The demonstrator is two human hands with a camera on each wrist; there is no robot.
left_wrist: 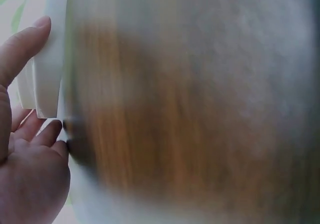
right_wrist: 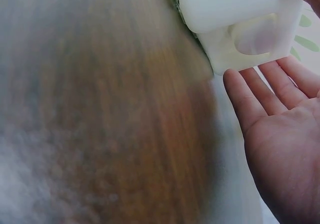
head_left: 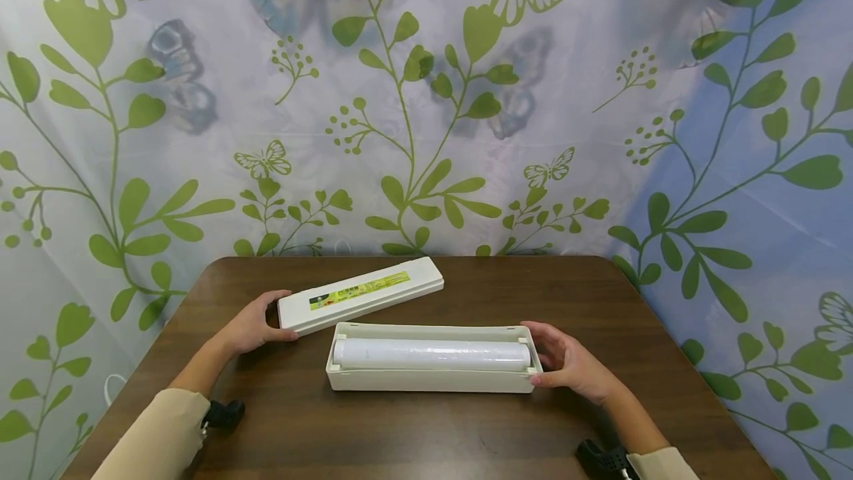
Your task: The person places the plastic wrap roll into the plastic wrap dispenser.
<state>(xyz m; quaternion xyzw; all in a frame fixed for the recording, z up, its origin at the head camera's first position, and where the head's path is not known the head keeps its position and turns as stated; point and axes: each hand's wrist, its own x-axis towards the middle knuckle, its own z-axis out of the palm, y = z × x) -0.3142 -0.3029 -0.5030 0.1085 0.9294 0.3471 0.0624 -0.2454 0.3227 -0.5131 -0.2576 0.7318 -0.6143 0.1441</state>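
A long white box (head_left: 433,381) lies lengthwise on the table, its top off, with a shiny white roll of film (head_left: 433,354) inside. My right hand (head_left: 573,365) grips the box's right end, thumb at the front corner and fingers at the back one. In the right wrist view, fingers (right_wrist: 245,96) reach along the box's end wall (right_wrist: 280,33). Behind and to the left, a white lid (head_left: 363,298) with a yellow-green label lies slanted, label up. My left hand (head_left: 252,324) holds its left end, with the thumb (left_wrist: 30,43) along one long side in the left wrist view.
The brown wooden table (head_left: 426,435) has rounded back corners. Right behind it hangs a curtain (head_left: 426,132) printed with green leaves and butterflies. Black wrist devices (head_left: 223,415) sit by both sleeves. The lid's front edge comes close to the box's back left corner.
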